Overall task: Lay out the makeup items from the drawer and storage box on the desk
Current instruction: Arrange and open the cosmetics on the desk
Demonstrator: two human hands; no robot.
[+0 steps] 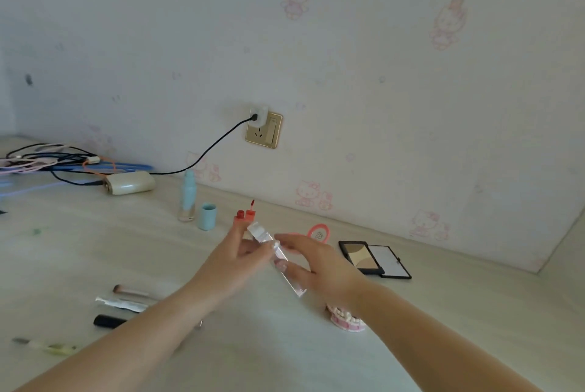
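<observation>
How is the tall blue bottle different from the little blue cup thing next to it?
The tall blue bottle is taller and slimmer; the blue cap is short and stubby. The bottle has a clear glass base, while the cap is solid blue all over. Both are pale blue and stand upright on the desk near the wall.
</observation>
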